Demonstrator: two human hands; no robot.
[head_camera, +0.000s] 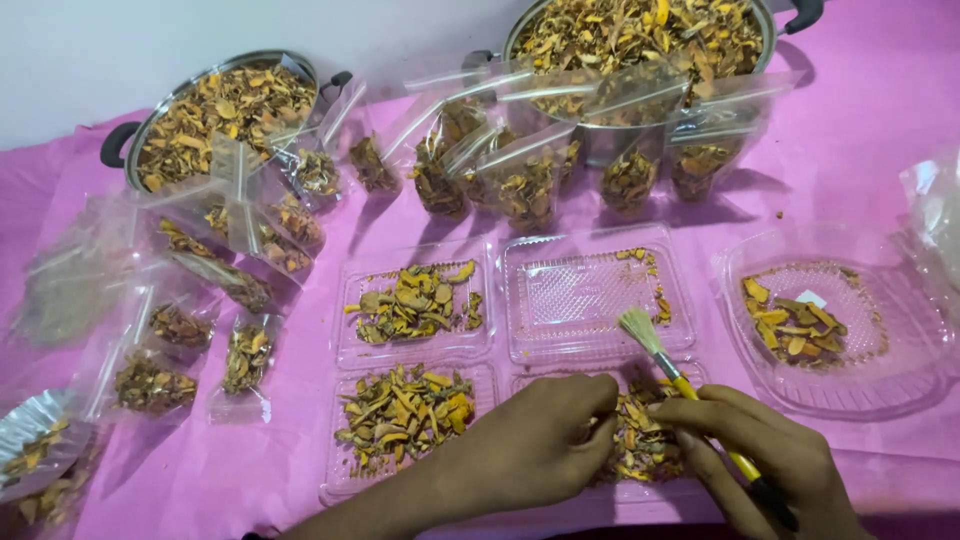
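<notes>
The right hand (775, 455) is clamped on a yellow-handled brush (672, 372), bristles angled to 11 o'clock clear of the dried slices (640, 440), which the left hand (545, 440) pinches in the clear tray (520, 485) at 6 o'clock.

Right hand (770, 455) cut off at bottom edge; brush (680, 385) handle end hidden under its fingers, lower tip out of frame. Left hand (535, 445) covers most of near-right tray (640, 480); fingertips buried in dried pieces, can't tell what they pinch. Left forearm runs off bottom edge. Back pot (640, 30) cropped by top edge, front wall hidden behind upright bags (530, 170). Left pot (215, 105) partly masked by bags too. Foil dish (30, 440) cut by left edge. Clear plastic at right edge (935, 210) cropped, contents unclear. White scrap in right tray (812, 298) too small to ID
</notes>
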